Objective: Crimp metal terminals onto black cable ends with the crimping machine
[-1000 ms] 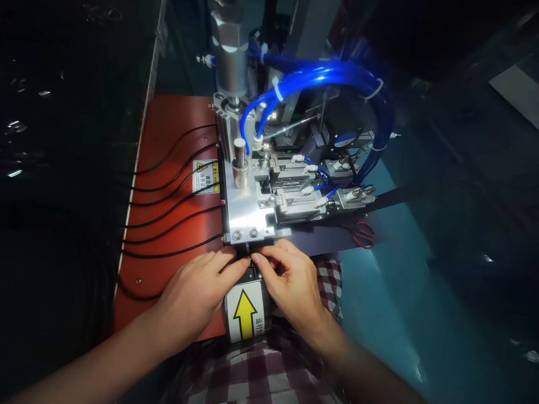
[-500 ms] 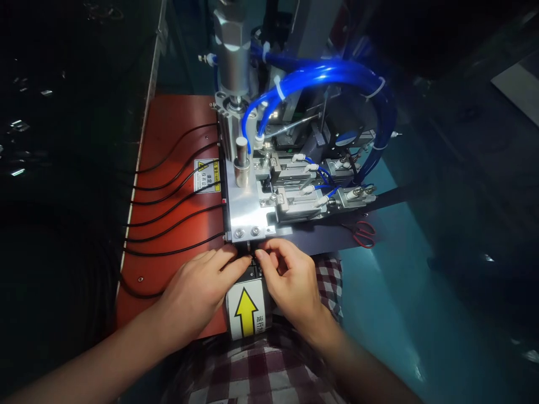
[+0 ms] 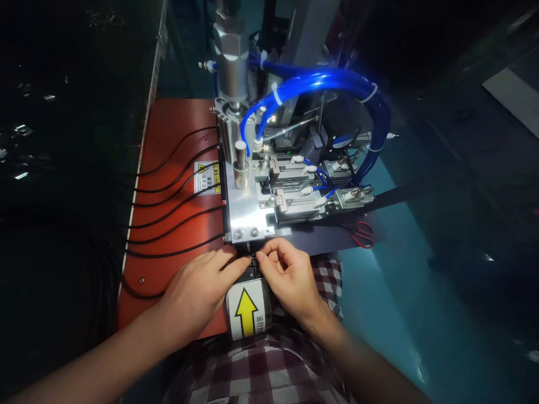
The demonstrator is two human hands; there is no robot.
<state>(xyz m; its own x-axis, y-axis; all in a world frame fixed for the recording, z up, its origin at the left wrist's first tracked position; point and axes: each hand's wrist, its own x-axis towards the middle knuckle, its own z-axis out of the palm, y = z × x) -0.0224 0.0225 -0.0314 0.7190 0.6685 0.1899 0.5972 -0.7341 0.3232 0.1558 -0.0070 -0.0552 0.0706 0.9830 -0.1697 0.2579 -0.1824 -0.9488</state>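
Note:
A bench machine carries a bright metal plate (image 3: 246, 216), and a dark track (image 3: 252, 276) runs out from under its front edge. My left hand (image 3: 202, 283) rests over the track's left side, its thumb and bent fingers closed near the small slot. Across from it, my right hand (image 3: 292, 275) is closed in a pinch at the track's right side. Whatever sits between the fingertips is too small and too covered to name. Just below the hands lies a white label with a yellow arrow (image 3: 246, 311).
Black cables (image 3: 177, 224) cross the red base board (image 3: 181, 118) on the left. Blue air tubes (image 3: 324, 78) arch above pneumatic cylinders (image 3: 297, 206). Red-handled scissors (image 3: 362, 234) lie on the dark surface to the right. A checkered garment (image 3: 269, 367) shows below.
Both hands keep almost the same pose at the track. My right fingertips have shifted very slightly. The view has tilted a little.

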